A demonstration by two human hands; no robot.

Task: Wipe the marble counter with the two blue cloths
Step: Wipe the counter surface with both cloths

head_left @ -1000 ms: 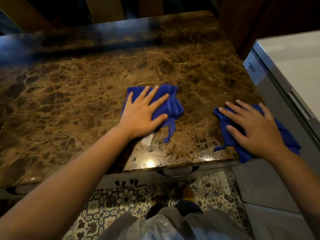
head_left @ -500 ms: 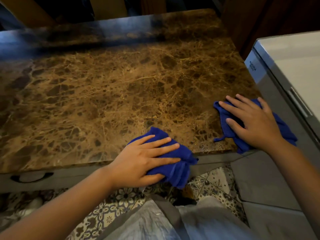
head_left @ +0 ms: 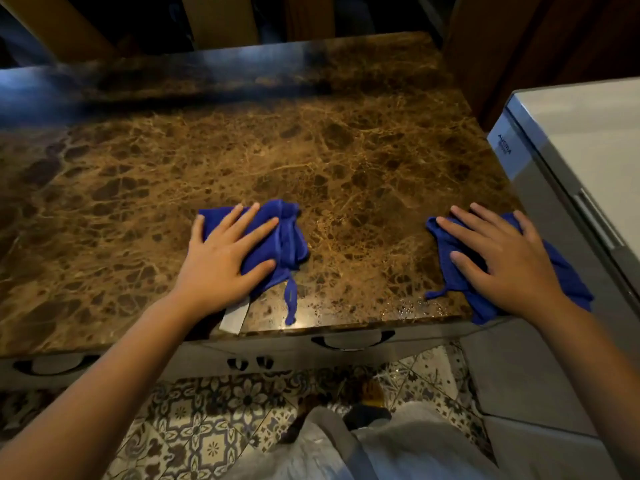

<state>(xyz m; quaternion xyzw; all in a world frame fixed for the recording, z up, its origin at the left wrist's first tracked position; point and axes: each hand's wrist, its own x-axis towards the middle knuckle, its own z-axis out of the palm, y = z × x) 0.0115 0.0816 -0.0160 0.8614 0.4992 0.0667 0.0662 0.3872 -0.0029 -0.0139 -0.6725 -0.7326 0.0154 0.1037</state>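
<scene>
The brown veined marble counter (head_left: 311, 161) fills the middle of the view. My left hand (head_left: 221, 261) lies flat, fingers spread, on a crumpled blue cloth (head_left: 284, 237) near the counter's front middle; a white tag and a blue strap trail from under it toward the edge. My right hand (head_left: 502, 261) presses flat on the second blue cloth (head_left: 446, 247) at the counter's front right corner, where part of that cloth hangs over the side.
A white and grey appliance (head_left: 571, 140) stands right beside the counter's right edge. Drawer handles (head_left: 349, 341) show under the front edge. Patterned floor tiles (head_left: 207, 410) and my grey clothing lie below. Dark wooden furniture stands behind the counter.
My left hand pulled its cloth back to the front edge, then pushed it forward onto the counter again. My right hand and its cloth stayed at the right corner.
</scene>
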